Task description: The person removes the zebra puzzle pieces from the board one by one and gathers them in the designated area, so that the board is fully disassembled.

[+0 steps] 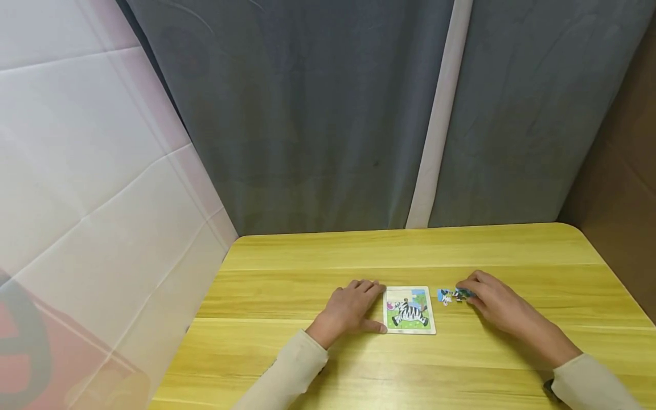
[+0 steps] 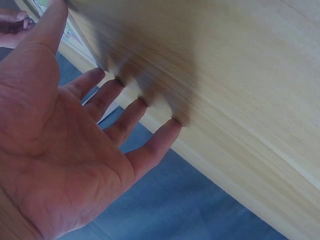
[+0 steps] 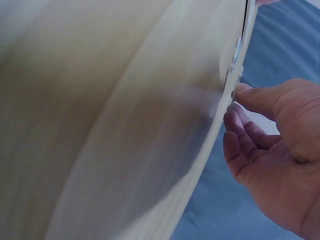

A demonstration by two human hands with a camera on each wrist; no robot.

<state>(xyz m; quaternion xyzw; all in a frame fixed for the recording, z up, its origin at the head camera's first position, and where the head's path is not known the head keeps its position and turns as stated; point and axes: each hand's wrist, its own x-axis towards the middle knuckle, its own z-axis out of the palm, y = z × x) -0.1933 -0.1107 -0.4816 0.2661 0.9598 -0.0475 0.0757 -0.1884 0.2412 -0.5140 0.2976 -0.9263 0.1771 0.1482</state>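
Zebra puzzle (image 1: 410, 312), unreadable wall marking (image 1: 35, 345)

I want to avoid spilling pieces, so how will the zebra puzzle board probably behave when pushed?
The zebra puzzle board is probably stiff: its frame edges look straight. Lying flat and low on the wood-grain table, it should slide rather than tip. Its square outline probably will not roll.

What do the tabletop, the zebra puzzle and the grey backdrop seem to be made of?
The tabletop: wood or wood-look laminate, smooth with a soft sheen, judging by its yellow grain bands. 
The zebra puzzle: perhaps thin wood or stiff card, colour-printed, with a pale flat border; too small to be sure. 
The grey backdrop: probably matt fabric, given its soft folds.
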